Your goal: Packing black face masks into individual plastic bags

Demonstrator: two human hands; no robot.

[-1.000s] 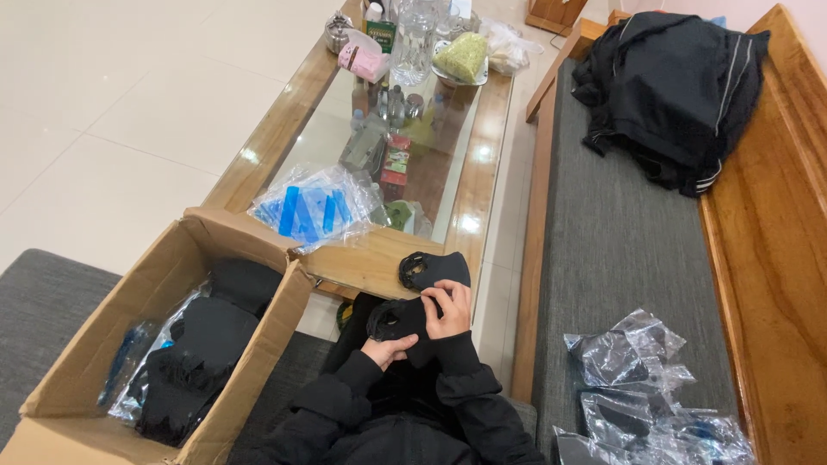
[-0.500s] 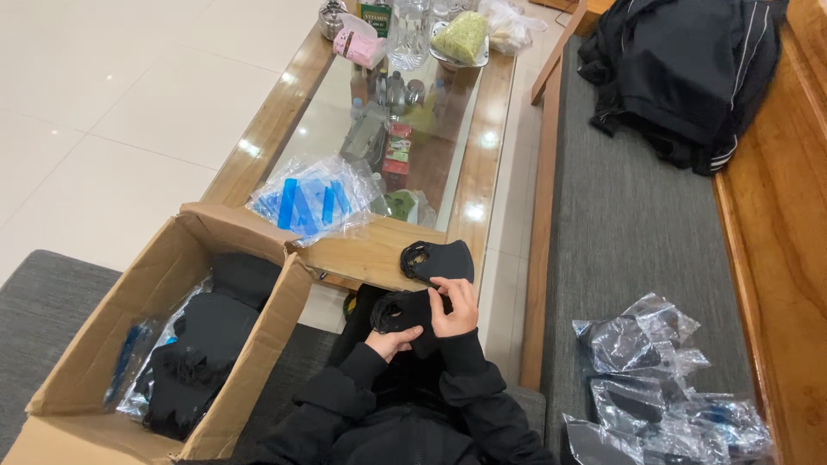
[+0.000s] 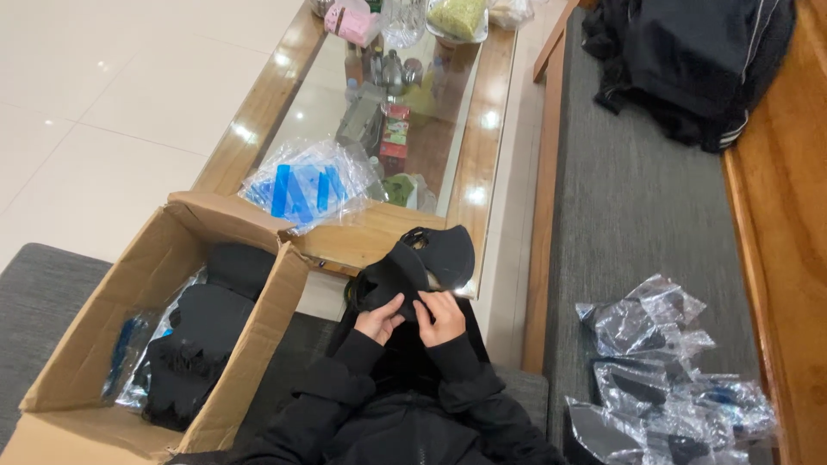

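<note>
Left hand: the left hand point(image 3: 379, 317) is closed on the near edge of a black fabric mask point(image 3: 413, 269), fingers curled against the cloth.
Right hand: the right hand point(image 3: 443, 315) pinches the same edge just beside the left, fingertips on the fabric.
Held thing: the black fabric mask is up in front of the person's chest, over the lap, its far end overlapping the near wooden rim of the glass-topped table point(image 3: 495, 129).
Left of the hands: an open cardboard box point(image 3: 95, 344) stands on the grey seat, its flap near the left forearm; inside lie more black fabric pieces point(image 3: 202, 331) and some clear wrap.
Beyond the hands: a clear plastic bag with blue pieces point(image 3: 306, 185) lies on the table's near end, between the box flap and the mask; bottles and small packets crowd the far end.
Right of the hands: a heap of crumpled clear plastic wrappers point(image 3: 668, 370) lies on the grey bench cushion point(image 3: 637, 215), well apart from the hands.
Far right: a black jacket point(image 3: 689, 60) is bundled at the far end of the bench.
</note>
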